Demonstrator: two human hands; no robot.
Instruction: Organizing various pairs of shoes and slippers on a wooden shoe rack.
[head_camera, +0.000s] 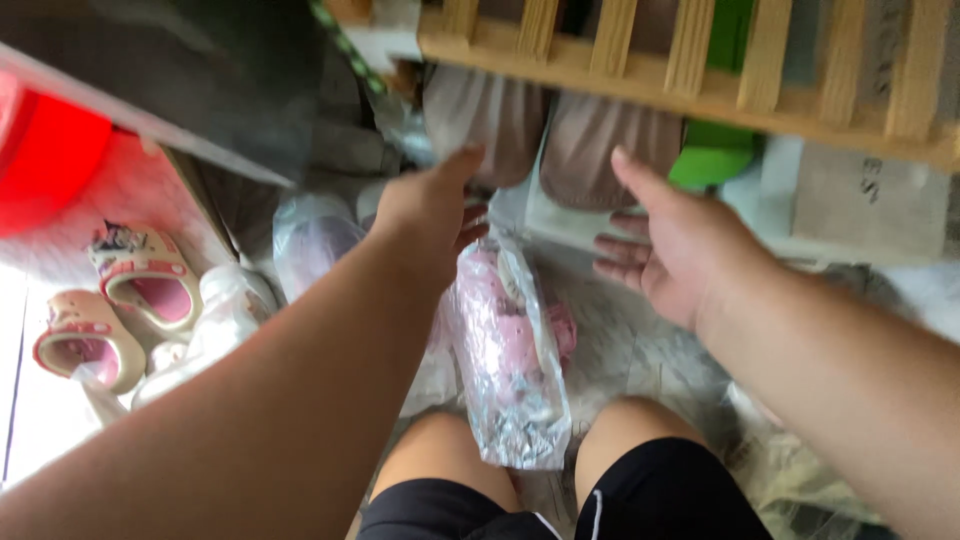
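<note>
My left hand (430, 215) reaches forward over a clear plastic bag holding pink shoes (508, 340), its fingers curled at the bag's top end; whether it grips the bag is unclear. My right hand (672, 245) is held open, palm inward, just to the right of the bag and touching nothing. The bag lies on the floor between my knees (620, 425) and runs away from me. Just beyond both hands stands a pair of dull pink-brown slippers (540, 140) under a wooden rack (690, 85).
A pair of small pink and cream clogs (120, 300) sits at the left. More bagged shoes (310, 240) lie left of my left hand. A red object (45, 160) is at the far left, a green item (712, 160) and a grey box (865, 200) under the rack at right.
</note>
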